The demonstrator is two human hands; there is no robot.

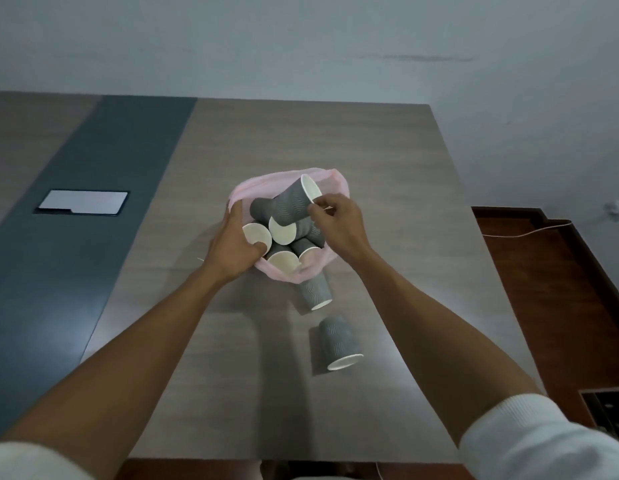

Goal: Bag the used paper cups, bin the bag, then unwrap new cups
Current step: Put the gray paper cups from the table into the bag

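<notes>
Mid-bagging, on a wood-grain tabletop [387,188]. Pink bag [327,180] sitting open at the centre, mouth up, film thin and limp, sagging wherever unsupported. Left hand [232,252] on the bag's left rim, fingers closed on the pink film to keep the mouth spread, thumb up against a cream cup mouth [257,234] just inside. Right hand [339,223] over the right side, fingers pinched shut on the rim of a grey ribbed cup [292,202], tilted with its open end up and away, base down among the pile [294,249] already in the bag.

Two loose cups on the tabletop: one [315,291] on its side, touching the bag's near edge, partly under the film; another [339,342] nearer the body, apart from the bag, also on its side, mouth toward the camera.

Handling, by judgement: cups light, hollow, easily crushed at the wall, stiffest at the rolled rim; ribbed sleeve giving decent friction. Best taken at the rim or lightly around the body, no squeeze. Bag slippery and shapeless, likely to slump once released; best gathered at the mouth. Binning and unwrapping not yet begun; no new cups or bin in view.
</notes>
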